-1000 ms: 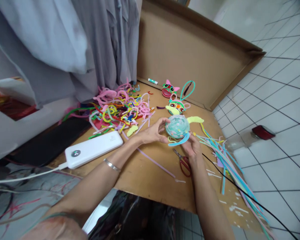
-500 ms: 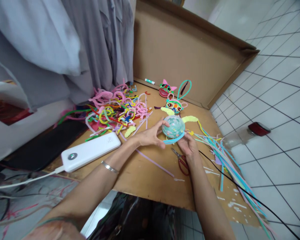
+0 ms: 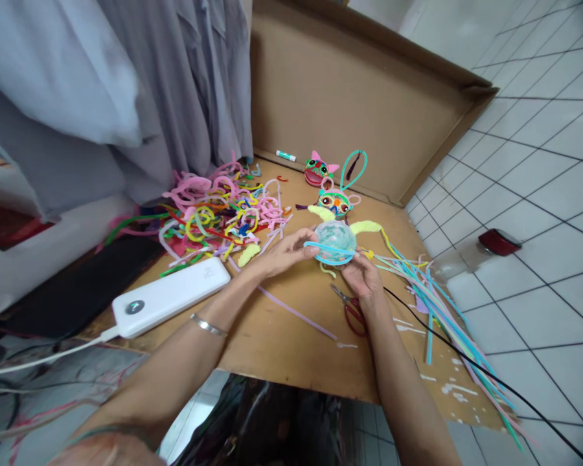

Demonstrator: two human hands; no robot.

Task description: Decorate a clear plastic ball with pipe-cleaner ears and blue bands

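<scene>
Between my hands is a round, clear-and-teal bowl-like piece (image 3: 335,235) with a light blue pipe cleaner (image 3: 328,248) lying across its near side. My left hand (image 3: 290,251) pinches the pipe cleaner's left end at the piece's left edge. On the right, my right hand (image 3: 362,273) has its fingers closed on the lower right rim and the blue strand. Red-handled scissors (image 3: 352,313) lie on the table just left of my right wrist. Beyond the round piece sit an animal-face ornament (image 3: 336,203) with pink ears and fuzzy yellow strips (image 3: 366,226).
A tangled pile of coloured pipe cleaners (image 3: 223,210) lies at the left, with a white power bank (image 3: 171,296) in front. Long pipe cleaners (image 3: 451,336) and a black cable (image 3: 442,343) run along the right. A cardboard panel (image 3: 359,97) stands behind.
The blue pipe cleaner has risen from below the round piece to across its near side. My left fingers have closed on its end. The view has shifted slightly.
</scene>
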